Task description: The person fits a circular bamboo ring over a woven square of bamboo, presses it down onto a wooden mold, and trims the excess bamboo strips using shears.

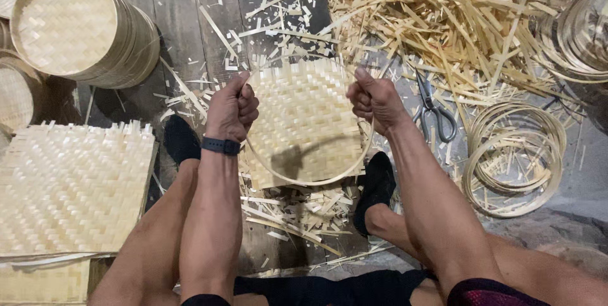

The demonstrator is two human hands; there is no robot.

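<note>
Bamboo mat (304, 119) sits between both fists: left hand (231, 110) and right hand (373, 98) clenched tight on the hoop (304, 181) around it. I'd keep pressure even, scissors (432, 106) just right.

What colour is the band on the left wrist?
Dark, nearly black; the wristband sits just below the left hand, seen in the head view.

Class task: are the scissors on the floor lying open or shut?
Shut. The scissors lie flat among bamboo strips, blades together as one line, handles side by side.
</note>
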